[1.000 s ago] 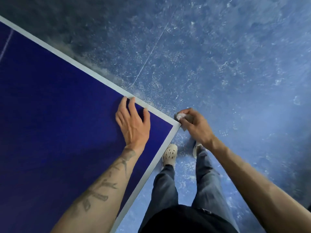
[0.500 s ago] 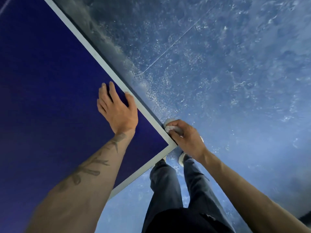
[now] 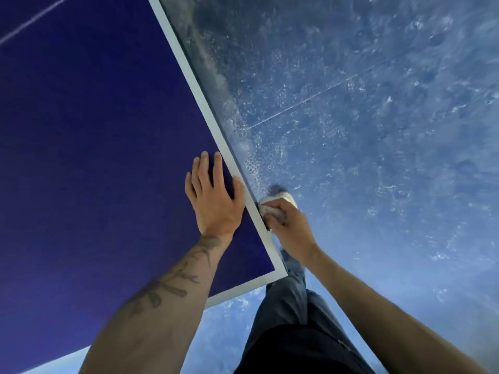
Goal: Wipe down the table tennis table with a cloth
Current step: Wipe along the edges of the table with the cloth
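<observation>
Head: cloth (image 3: 266, 210) in right hand (image 3: 291, 228)

Dark blue table tennis desk (image 3: 94, 157), white-bordered, near corner low at centre. Left grip (image 3: 213, 203) flat on top with straight fingers, thumb at the white border along the right edge. Underneath, mottled blue floor (image 3: 378, 130) with a thin pale line.

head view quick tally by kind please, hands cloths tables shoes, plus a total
bare hands: 2, left hand and right hand
crumpled whitish cloth: 1
dark blue table tennis table with white border: 1
cream shoe: 1
total: 5
</observation>
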